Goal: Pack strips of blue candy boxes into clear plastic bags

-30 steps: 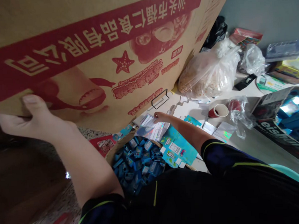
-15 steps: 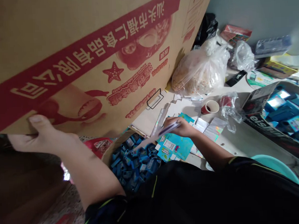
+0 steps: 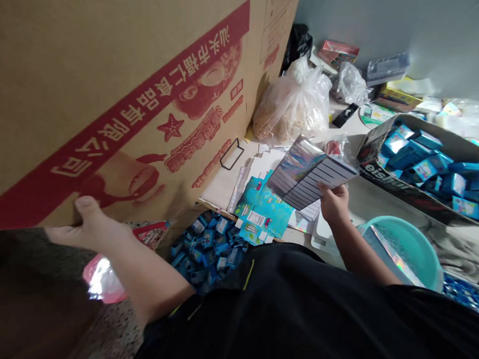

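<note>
My left hand (image 3: pixel 93 224) grips the lower edge of a large brown cardboard box (image 3: pixel 137 61) printed with red bands and pictures, thumb on its face. My right hand (image 3: pixel 334 202) is closed on a shiny silver sheet with black stripes (image 3: pixel 307 173), held above the table. Beneath the sheet lie flat turquoise printed cartons (image 3: pixel 261 208) on the table. Just left of them, several small blue boxes (image 3: pixel 210 240) fill an open container below the table edge. The fingers behind the cardboard are hidden.
A tied plastic bag (image 3: pixel 294 104) stands behind the table's papers. At right, a black carton (image 3: pixel 408 186) holds several blue boxes, and a turquoise basin (image 3: pixel 419 245) sits nearer me. A black wire handle (image 3: pixel 232 154) lies beside the cardboard.
My right hand has moved right with the sheet, which now shows its striped face. The cardboard box sits further left in view, still in my left hand; the view has shifted right.
</note>
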A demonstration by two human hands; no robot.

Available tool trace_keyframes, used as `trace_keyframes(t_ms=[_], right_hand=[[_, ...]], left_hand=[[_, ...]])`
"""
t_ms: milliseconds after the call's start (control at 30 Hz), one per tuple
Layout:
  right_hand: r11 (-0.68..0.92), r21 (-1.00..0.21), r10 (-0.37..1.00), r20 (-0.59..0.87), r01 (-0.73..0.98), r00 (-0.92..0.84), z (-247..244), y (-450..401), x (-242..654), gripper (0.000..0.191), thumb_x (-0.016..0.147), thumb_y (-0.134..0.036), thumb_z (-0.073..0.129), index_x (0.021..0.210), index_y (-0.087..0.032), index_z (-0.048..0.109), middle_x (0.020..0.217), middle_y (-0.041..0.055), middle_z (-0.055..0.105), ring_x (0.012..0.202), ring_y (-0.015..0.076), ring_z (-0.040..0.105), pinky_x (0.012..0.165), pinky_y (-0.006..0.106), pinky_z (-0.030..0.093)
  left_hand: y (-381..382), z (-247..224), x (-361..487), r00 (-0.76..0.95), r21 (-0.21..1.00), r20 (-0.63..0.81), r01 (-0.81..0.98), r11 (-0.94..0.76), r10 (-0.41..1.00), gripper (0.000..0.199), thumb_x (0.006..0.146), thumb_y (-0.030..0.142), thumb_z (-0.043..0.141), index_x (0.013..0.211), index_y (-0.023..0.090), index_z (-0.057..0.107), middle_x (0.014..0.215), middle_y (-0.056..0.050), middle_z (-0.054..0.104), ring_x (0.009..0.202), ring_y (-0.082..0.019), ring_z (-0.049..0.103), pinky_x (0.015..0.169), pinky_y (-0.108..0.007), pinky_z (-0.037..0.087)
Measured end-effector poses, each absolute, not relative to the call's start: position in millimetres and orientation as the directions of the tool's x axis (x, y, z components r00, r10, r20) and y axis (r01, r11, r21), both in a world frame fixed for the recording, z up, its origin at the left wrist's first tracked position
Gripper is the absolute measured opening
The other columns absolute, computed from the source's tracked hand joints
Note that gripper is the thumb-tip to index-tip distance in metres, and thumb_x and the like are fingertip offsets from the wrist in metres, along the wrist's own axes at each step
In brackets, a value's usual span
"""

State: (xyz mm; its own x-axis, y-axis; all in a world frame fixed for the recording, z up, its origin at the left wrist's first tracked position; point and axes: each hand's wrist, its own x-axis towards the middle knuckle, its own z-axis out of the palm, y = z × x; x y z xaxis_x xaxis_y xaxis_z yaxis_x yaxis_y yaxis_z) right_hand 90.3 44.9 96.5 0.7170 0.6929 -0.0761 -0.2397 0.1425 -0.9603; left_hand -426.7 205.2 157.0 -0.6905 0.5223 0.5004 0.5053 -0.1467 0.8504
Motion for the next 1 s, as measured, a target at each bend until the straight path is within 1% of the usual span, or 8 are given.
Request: trace_keyframes(t_ms=[100,300,400,633,767,867,933,1000], right_hand=[[0.146,-0.967,0.648,-0.066,-0.209,0.759,97.4,26.0,101.7,0.035,0.061,-0.027,0.086,0.09,-0.019,0.067,0.082,-0.0025,0.073,0.084,0.0148,0.071,0.093,0.036,0.056],[0.119,-0.974,0.544,-0.097,-0.191,0.833,87.6,0.9,114.0,0.033,0.061,-0.027,0.085,0.085,-0.016,0.065,0.081,-0.0015,0.072,0.081,0.0148,0.069,0.089,0.036,0.056],[0.111,-0.974,0.538,-0.106,-0.195,0.836,83.3,-4.2,114.2,0.031,0.062,-0.028,0.084,0.083,-0.016,0.064,0.08,-0.0009,0.071,0.08,0.0154,0.069,0.086,0.036,0.056],[0.082,-0.974,0.521,-0.137,-0.209,0.843,82.4,-7.8,110.1,0.033,0.062,-0.03,0.084,0.083,-0.016,0.064,0.08,-0.0009,0.071,0.079,0.016,0.068,0.078,0.033,0.057],[0.097,-0.964,0.475,-0.174,-0.248,0.863,86.1,-5.7,109.1,0.036,0.057,-0.028,0.085,0.085,-0.016,0.065,0.081,-0.0013,0.072,0.078,0.0152,0.069,0.078,0.032,0.057],[0.106,-0.956,0.455,-0.196,-0.272,0.868,89.4,-4.1,107.4,0.038,0.054,-0.026,0.085,0.084,-0.016,0.065,0.078,-0.0021,0.071,0.077,0.015,0.068,0.076,0.03,0.056],[0.106,-0.955,0.466,-0.199,-0.278,0.862,90.8,-4.0,106.3,0.037,0.054,-0.026,0.085,0.084,-0.015,0.066,0.078,-0.0019,0.071,0.077,0.0151,0.068,0.074,0.029,0.056],[0.101,-0.955,0.477,-0.198,-0.277,0.856,91.3,-4.8,105.8,0.036,0.055,-0.026,0.084,0.085,-0.015,0.067,0.079,-0.0013,0.072,0.075,0.0148,0.068,0.071,0.028,0.055]], left_hand=[[203.8,147.5,-425.7,-0.796,0.874,0.479,0.393,-0.286,0.371,0.063,0.066,0.012,0.059,0.116,0.014,0.021,0.144,-0.032,0.04,0.132,-0.026,0.054,0.118,-0.043,0.04],[203.7,154.9,-424.0,-0.808,0.92,0.387,0.373,-0.123,0.444,0.063,0.063,0.003,0.054,0.115,0.016,0.022,0.145,-0.026,0.044,0.13,-0.02,0.055,0.116,-0.035,0.041],[201.9,160.4,-425.7,-0.807,0.93,0.364,0.338,-0.142,0.464,0.065,0.058,0.001,0.052,0.114,0.016,0.021,0.143,-0.027,0.046,0.127,-0.019,0.058,0.114,-0.032,0.042],[200.5,160.6,-439.2,-0.738,0.893,0.439,0.424,-0.154,0.513,0.063,0.059,0.009,0.051,0.115,0.019,0.024,0.143,-0.017,0.047,0.127,-0.02,0.055,0.113,-0.041,0.046],[193.8,173.3,-435.3,-0.723,0.886,0.454,0.429,-0.176,0.521,0.067,0.053,0.01,0.051,0.114,0.02,0.024,0.147,-0.02,0.045,0.129,-0.021,0.055,0.112,-0.042,0.047],[189.2,179.6,-434.1,-0.663,0.844,0.534,0.459,-0.278,0.525,0.067,0.057,0.018,0.056,0.116,0.018,0.024,0.144,-0.02,0.048,0.13,-0.022,0.054,0.116,-0.044,0.042],[187.7,179.2,-438.8,-0.601,0.808,0.588,0.462,-0.365,0.541,0.073,0.058,0.034,0.061,0.118,0.019,0.024,0.138,-0.017,0.052,0.132,-0.025,0.052,0.116,-0.046,0.041],[187.6,176.5,-447.2,-0.548,0.788,0.616,0.447,-0.424,0.566,0.084,0.052,0.052,0.064,0.119,0.02,0.025,0.131,-0.012,0.055,0.13,-0.027,0.052,0.114,-0.048,0.042]])
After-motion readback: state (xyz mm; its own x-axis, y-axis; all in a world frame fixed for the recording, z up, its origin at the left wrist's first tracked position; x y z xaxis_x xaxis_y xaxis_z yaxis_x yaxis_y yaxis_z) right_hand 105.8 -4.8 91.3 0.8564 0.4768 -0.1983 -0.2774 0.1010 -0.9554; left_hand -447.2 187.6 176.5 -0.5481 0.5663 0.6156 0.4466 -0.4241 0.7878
